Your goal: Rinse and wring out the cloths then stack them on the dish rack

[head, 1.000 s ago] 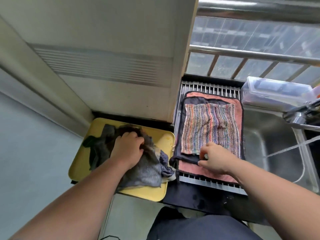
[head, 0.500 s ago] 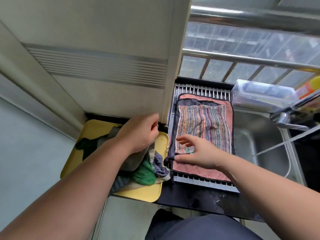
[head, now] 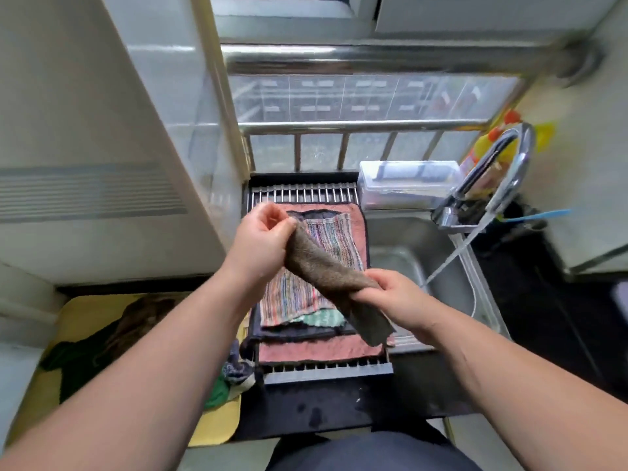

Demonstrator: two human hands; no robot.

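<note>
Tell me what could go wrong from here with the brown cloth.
1. The left hand and right hand grip the brown cloth above the dish rack, not the sink; twisting here would likely drip on the striped cloth.
2. Its loose tail hangs near the rack's right edge and may drag the stack askew.

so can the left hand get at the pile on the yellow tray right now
Likely not yet: the left hand and right hand both grip the brown cloth; otherwise the pile lies unblocked.
</note>
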